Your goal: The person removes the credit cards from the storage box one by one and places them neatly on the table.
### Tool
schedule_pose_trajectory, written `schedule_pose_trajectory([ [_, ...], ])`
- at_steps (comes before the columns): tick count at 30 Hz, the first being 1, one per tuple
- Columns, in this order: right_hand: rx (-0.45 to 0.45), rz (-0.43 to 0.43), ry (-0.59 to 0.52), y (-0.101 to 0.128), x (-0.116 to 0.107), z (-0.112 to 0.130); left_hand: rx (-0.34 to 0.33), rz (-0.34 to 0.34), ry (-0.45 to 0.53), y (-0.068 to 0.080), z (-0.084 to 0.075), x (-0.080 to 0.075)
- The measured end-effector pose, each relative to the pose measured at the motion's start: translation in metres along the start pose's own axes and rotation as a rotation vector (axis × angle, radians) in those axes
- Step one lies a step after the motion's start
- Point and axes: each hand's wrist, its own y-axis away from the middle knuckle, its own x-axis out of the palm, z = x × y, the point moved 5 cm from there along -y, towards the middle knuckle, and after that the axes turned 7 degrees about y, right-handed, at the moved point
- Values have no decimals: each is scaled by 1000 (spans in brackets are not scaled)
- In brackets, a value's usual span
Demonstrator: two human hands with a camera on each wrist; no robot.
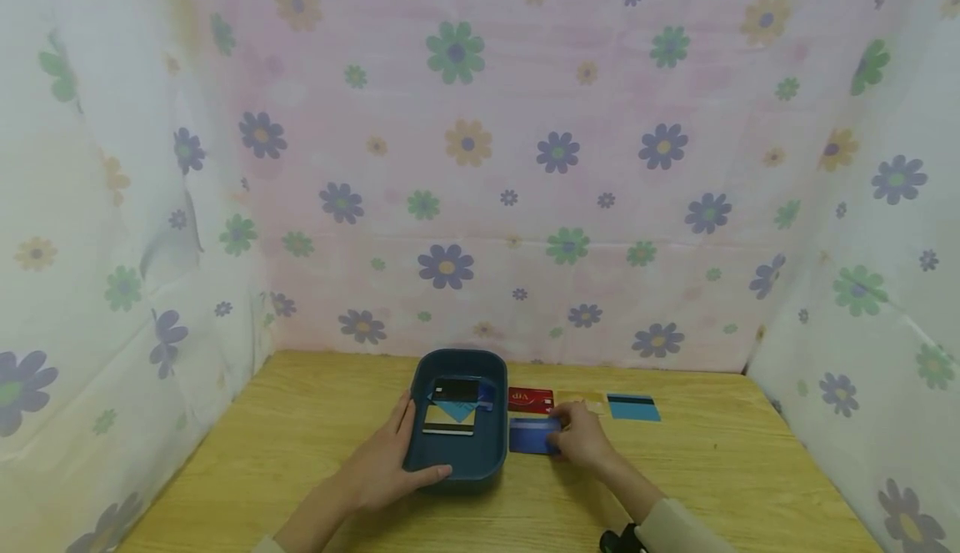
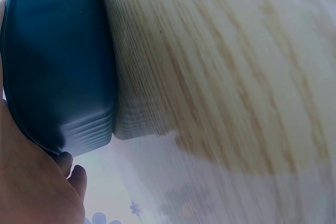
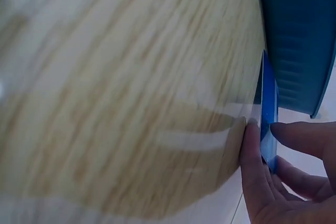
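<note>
Head view: approx. 4 overlapping cards (image 1: pixel 453 419) were already placed in tray (image 1: pixel 493 449), gripped at its side by L hand (image 1: pixel 378 463), while blue card (image 1: pixel 529 436) just beside it was pinched by R hand (image 1: pixel 585 440), w/ red card (image 1: pixel 527 400), yellow card (image 1: pixel 591 398) & light-blue card (image 1: pixel 633 408) left on counter (image 1: pixel 727 453).

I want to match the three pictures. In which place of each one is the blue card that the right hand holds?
Head: below and right of centre, the blue card is in the right hand, beside the box.
Left wrist: not in it.
Right wrist: right of centre, seen nearly edge-on.
Shared landmark: the box, at upper left in the left wrist view, upper right in the right wrist view.
</note>
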Motion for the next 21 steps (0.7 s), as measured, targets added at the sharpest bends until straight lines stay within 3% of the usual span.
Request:
schedule_pose_trajectory([
  [11, -117, -48, 244, -14, 4, 5, -21, 1, -3, -1, 0, -1],
  [21, -113, -37, 314, -16, 9, 12, -30, 6, 5, -3, 3, 1],
])
